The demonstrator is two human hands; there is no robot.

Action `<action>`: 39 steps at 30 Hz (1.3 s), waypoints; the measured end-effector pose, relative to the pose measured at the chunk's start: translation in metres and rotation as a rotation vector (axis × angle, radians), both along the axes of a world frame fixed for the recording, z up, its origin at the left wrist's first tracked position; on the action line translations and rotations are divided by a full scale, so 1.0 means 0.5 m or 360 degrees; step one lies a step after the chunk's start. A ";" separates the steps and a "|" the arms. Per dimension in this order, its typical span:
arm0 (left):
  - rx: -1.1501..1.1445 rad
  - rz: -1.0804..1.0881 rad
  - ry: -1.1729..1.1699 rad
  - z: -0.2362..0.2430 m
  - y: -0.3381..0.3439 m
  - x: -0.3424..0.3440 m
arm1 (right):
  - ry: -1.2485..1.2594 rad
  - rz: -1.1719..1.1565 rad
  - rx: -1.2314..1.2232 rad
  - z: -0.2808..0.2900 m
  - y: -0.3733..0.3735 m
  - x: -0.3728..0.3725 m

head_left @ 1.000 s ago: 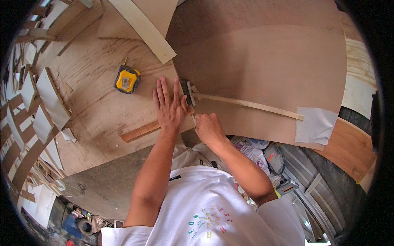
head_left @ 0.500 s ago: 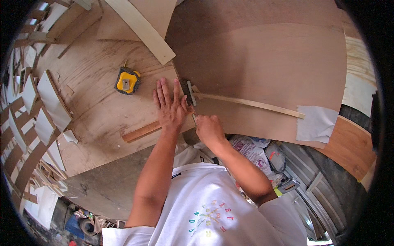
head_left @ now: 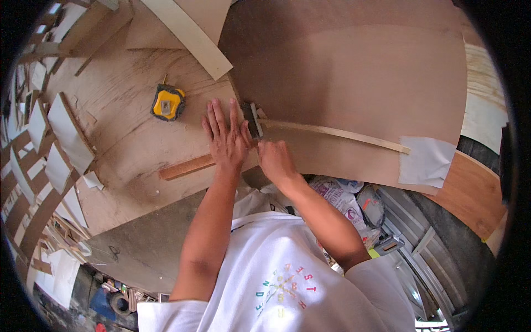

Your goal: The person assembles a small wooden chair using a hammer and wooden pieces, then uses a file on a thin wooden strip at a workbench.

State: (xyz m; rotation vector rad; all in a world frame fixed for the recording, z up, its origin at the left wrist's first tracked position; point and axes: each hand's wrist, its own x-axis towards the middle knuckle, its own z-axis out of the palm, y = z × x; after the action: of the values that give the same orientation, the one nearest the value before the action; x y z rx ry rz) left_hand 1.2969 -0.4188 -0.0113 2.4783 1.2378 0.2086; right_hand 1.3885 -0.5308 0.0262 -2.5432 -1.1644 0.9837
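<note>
My left hand (head_left: 227, 141) lies open with fingers stretched forward on the plywood board (head_left: 127, 144), over a reddish wooden strip (head_left: 188, 166) and against the board's right edge. My right hand (head_left: 276, 160) is closed just right of it; what it holds is hidden by the fingers. Beyond the hands, a dark tool or fitting with a pale bar (head_left: 251, 120) sits at that edge, too small to identify. A yellow-and-black tape measure (head_left: 168, 104) lies left of my fingertips. A thin pale batten (head_left: 343, 135) runs rightward from the fitting to a pale sheet (head_left: 426, 163).
A wide pale plank (head_left: 188, 33) lies at the upper middle. A large brown panel (head_left: 354, 66) fills the right. White offcuts (head_left: 69, 130) and wooden strips crowd the left. Below the bench edge are a sack (head_left: 340, 199), metal pieces (head_left: 420, 249) and clutter on the floor (head_left: 110, 299).
The whole view has shifted slightly. My right hand has moved a little forward and left, and the thin piece seen below its fingers earlier is now hidden. My left hand stays pressed flat.
</note>
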 end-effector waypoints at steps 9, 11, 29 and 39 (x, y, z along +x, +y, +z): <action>0.0100 0.0220 -0.0033 -0.027 0.001 0.009 | 0.0112 -0.0005 -0.0066 0.041 0.068 0.026; 0.0127 0.0245 -0.0059 -0.030 -0.003 0.017 | 0.0088 0.0003 -0.0041 0.024 0.059 0.024; 0.0046 0.0272 0.0105 -0.019 -0.003 0.024 | 0.0097 -0.0031 -0.0115 0.079 0.032 0.009; -0.0014 0.0322 0.0061 -0.030 -0.006 0.023 | 0.0130 0.0012 -0.0122 0.080 0.014 0.007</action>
State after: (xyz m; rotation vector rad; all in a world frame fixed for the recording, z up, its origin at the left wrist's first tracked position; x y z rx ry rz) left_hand 1.3083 -0.4220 -0.0265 2.3587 1.5026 0.2072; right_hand 1.3922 -0.5239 0.0661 -2.5318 -1.1358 1.1436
